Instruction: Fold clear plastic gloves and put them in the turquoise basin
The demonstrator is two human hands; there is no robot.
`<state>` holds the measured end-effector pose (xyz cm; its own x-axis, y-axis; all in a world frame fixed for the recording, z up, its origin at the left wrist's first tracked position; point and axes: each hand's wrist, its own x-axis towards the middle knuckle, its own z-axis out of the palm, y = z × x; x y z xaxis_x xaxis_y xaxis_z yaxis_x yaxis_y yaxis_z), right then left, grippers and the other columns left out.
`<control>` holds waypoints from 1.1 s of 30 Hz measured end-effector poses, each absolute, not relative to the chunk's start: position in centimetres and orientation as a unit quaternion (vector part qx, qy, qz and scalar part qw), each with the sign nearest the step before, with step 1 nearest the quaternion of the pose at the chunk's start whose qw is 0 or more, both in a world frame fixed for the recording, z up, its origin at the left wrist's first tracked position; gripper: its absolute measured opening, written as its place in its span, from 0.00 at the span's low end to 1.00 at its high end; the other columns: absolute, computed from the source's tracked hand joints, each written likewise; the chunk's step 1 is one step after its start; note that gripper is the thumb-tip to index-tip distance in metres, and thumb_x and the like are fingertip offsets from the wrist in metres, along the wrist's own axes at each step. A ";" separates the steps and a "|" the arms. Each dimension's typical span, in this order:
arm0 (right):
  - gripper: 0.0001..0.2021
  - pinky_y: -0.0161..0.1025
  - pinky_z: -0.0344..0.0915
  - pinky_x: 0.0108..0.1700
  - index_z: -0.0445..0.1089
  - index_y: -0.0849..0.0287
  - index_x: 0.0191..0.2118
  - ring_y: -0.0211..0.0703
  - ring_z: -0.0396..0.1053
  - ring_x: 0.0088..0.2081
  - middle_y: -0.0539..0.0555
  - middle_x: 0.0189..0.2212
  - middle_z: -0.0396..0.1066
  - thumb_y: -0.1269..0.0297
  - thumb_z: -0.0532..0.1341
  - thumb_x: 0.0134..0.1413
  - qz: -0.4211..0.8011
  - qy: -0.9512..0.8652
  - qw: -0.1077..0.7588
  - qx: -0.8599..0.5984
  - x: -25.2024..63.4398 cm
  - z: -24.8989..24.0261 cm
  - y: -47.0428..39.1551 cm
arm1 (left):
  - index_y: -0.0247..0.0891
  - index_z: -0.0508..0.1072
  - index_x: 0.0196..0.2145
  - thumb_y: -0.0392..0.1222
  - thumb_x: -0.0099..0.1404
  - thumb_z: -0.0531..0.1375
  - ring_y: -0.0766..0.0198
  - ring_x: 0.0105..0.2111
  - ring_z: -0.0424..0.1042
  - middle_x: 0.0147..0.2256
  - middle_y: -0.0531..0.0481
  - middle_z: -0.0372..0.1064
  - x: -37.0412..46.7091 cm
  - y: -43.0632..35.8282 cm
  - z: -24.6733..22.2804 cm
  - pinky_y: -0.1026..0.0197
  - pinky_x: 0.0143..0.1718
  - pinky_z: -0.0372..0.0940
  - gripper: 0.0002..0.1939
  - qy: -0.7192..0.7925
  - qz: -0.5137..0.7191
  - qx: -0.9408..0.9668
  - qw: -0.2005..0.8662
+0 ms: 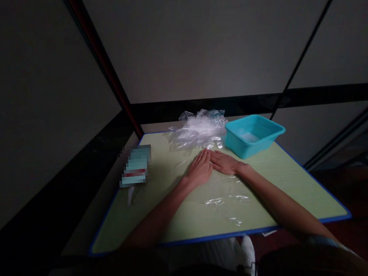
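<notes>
Both hands lie flat on a clear plastic bag [220, 199] spread over the table, their fingertips meeting near its far end. My left hand [201, 168] has its fingers stretched out, palm down. From the right, my right hand [226, 162] also rests palm down, fingers straight and pointing left. Shiny creases show in the plastic between my forearms. Just beyond the fingertips sits a crumpled pile of clear plastic bags [199, 126].
A turquoise plastic basin [244, 148] stands at the back right, with something whitish inside. At the left edge is a pixelated pale-green box-like thing [135, 165]. The yellow-green tabletop [114, 224] has a blue rim; wall panels rise behind it.
</notes>
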<state>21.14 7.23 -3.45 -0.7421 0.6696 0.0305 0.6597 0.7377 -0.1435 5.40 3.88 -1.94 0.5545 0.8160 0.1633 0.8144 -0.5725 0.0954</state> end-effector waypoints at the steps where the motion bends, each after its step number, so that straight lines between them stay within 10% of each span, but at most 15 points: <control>1: 0.27 0.49 0.39 0.59 0.43 0.69 0.60 0.47 0.37 0.61 0.62 0.60 0.40 0.58 0.39 0.60 0.064 -0.931 0.039 -0.357 21.2 -3.5 7.3 | 0.19 0.48 0.56 0.38 0.64 0.39 0.59 0.59 0.43 0.59 0.34 0.44 5.6 4.3 -2.3 0.58 0.57 0.42 0.25 0.466 0.092 0.880 0.008; 33: 0.35 0.49 0.38 0.59 0.39 0.66 0.61 0.49 0.35 0.61 0.58 0.61 0.37 0.44 0.32 0.56 0.075 -0.931 0.041 -0.354 21.7 -3.4 7.6 | 0.25 0.49 0.57 0.46 0.66 0.41 0.60 0.60 0.40 0.60 0.38 0.41 -2.2 3.5 -3.7 0.59 0.57 0.40 0.26 0.502 0.060 0.862 -0.024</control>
<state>21.72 7.62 -3.41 -0.7456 0.6660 0.0238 0.6536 0.7378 -0.1689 -2.22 3.54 -3.69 0.4884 0.8632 0.1281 0.8690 -0.4944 0.0185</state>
